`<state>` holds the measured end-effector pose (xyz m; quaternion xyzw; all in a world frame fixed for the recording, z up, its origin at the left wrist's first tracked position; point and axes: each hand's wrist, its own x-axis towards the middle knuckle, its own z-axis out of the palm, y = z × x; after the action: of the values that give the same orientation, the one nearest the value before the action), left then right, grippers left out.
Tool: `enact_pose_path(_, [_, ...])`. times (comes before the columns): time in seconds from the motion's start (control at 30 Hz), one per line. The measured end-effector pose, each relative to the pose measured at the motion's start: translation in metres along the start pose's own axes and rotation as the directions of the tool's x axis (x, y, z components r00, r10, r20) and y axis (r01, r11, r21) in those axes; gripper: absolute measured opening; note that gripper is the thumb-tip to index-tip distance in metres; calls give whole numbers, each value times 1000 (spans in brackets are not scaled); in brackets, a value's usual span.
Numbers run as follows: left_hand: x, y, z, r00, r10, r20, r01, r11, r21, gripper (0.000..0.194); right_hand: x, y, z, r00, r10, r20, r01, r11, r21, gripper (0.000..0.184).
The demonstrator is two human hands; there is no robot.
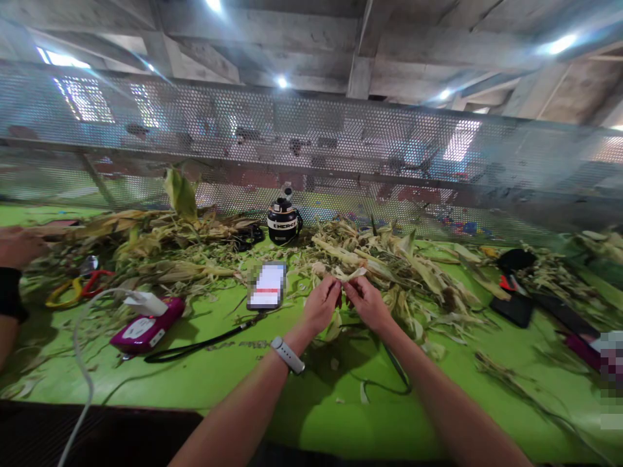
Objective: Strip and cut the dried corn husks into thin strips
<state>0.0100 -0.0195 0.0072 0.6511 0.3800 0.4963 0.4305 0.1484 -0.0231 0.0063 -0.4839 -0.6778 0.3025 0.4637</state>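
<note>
Left hand [322, 303]: right-front of the black bottle [283, 224]; fingertips are pinched, apparently upon the husk strip [357, 275].
Husk strip: right-front of the bottle, between both hands; pale, thin, papery. It should be worked gently along its fibres.
Right hand [367, 303]: fingertips are pressed together upon the strip.
Husk pile [413, 263]: right of the bottle; stringy, crumpled.

A black bottle [283, 225] stands before a perforated screen [341, 149]. A lit phone [267, 285] lies right of a magenta power block [163, 320].
</note>
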Motion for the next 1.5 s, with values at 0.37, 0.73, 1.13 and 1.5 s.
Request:
enact_pose_path(0.37, [2, -3, -7, 980, 50, 193, -34, 996, -84, 21, -1, 9, -3, 988, -149, 48, 154, 868, -473, 28])
enact_pose_path(0.73, [2, -1, -13, 982, 68, 176, -64, 998, -29, 27, -1, 4, -4, 991, -127, 36, 131, 899, -417, 24])
enact_pose_path(1.13, [7, -2, -21, 986, -48, 162, 53, 998, -29, 38, 4, 1, -12, 960, -177, 217, 241, 917, -317, 21])
enact_pose_path(1.5, [7, -6, -19, 964, -159, 215, 195, 968, -159, 38, 6, 0, -19, 981, -108, 164, 177, 850, -496, 22])
